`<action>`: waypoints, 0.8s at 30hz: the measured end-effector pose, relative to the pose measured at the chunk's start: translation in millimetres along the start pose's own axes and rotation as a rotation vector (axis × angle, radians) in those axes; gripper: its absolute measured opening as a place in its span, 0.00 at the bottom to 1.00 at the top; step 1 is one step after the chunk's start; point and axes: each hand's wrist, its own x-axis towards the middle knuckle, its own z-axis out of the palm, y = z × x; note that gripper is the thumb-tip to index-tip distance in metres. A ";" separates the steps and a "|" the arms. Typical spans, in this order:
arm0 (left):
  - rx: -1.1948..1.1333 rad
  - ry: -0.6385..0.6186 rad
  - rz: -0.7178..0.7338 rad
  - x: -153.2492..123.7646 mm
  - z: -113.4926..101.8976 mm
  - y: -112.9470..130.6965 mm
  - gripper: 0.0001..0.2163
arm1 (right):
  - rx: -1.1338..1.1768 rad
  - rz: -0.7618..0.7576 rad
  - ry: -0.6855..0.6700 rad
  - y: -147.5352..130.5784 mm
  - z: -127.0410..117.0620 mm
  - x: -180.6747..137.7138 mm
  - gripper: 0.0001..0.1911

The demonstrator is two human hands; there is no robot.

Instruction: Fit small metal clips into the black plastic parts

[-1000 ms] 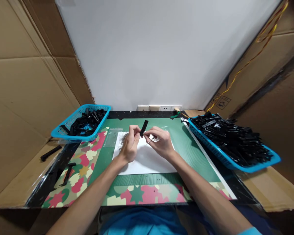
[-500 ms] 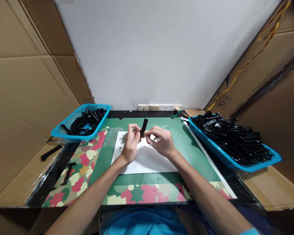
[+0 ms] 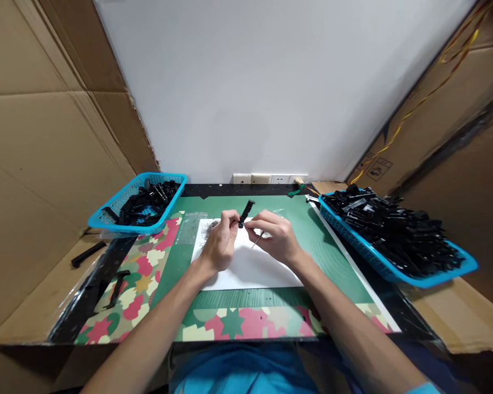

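Observation:
Pinched in my left hand (image 3: 222, 243) is a slim black plastic part (image 3: 247, 210), tilted with its upper end to the right. My right hand (image 3: 276, 234) is closed close by, its fingertips at the lower end of that part. A thin, light stick-like tool (image 3: 257, 239) pokes out below the right fingers; most of it is hidden. Whether the right fingertips also hold a tiny piece cannot be seen. Both hands are above a white sheet of paper (image 3: 250, 268), where small dark bits (image 3: 208, 229) lie in a heap on the left and more behind my right hand.
A blue basket (image 3: 102, 223) with black parts stands at the left; a fuller blue basket (image 3: 429, 282) is at the right. Loose black parts (image 3: 117, 287) lie at the left edge. A clear plastic bag (image 3: 187, 230) rests on the green mat (image 3: 328, 257). Cardboard walls flank the table.
The black part leans further to the right and has turned a little in my left hand. My right fingertips have drawn slightly away from it. The whole view has shifted slightly.

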 end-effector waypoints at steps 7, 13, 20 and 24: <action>-0.086 0.005 -0.022 2.4 -3.0 5.2 0.07 | 0.105 0.032 0.005 2.2 2.5 -1.4 0.09; -0.322 0.035 -0.093 2.5 5.6 4.4 0.09 | 0.122 0.024 -0.006 2.8 3.3 -1.9 0.09; -0.722 0.037 -0.239 9.4 10.1 9.8 0.12 | 0.083 0.017 0.008 7.5 0.8 -1.4 0.09; -0.921 -0.023 -0.337 13.8 9.4 13.0 0.16 | 0.123 0.029 0.003 10.8 -0.3 -0.5 0.08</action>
